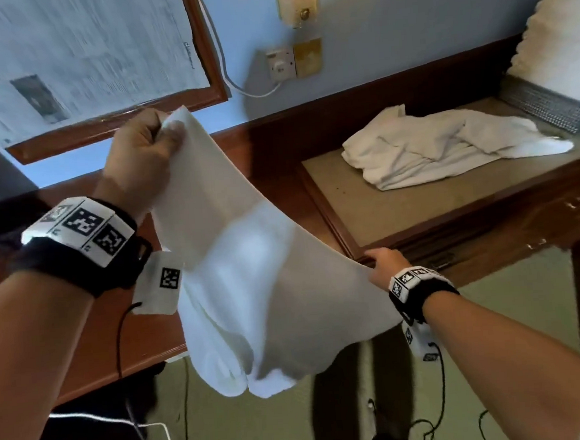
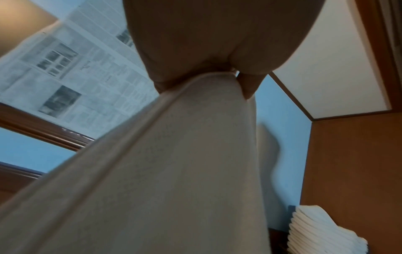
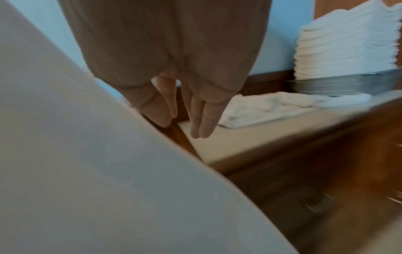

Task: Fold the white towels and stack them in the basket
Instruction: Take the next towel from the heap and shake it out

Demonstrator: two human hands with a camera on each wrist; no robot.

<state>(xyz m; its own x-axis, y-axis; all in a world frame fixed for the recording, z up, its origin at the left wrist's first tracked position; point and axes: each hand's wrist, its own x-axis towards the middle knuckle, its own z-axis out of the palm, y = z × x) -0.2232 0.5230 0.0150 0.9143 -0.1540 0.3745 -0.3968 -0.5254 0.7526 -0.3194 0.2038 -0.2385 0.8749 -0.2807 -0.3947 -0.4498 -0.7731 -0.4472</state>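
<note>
A white towel [image 1: 250,257] hangs stretched between my hands above the desk's front edge. My left hand [image 1: 169,128] is raised and pinches its top corner; the left wrist view shows thumb and fingers closed on the towel's hem [image 2: 174,171]. Lower right, my right hand [image 1: 374,265] holds the towel's other edge with the thumb against the cloth [image 3: 87,154] while the other fingers [image 3: 195,120] point straight down. The towel's bottom sags in folds toward the floor. A metal mesh basket [image 1: 541,109] at the back right holds a tall stack of folded white towels [image 1: 564,35].
Crumpled white towels [image 1: 441,147] lie on the desk's beige pad [image 1: 401,212] in front of the basket. A wood-framed panel covered with newspaper [image 1: 81,55] and a wall socket [image 1: 281,64] are behind. Cables [image 1: 159,428] trail on the green floor.
</note>
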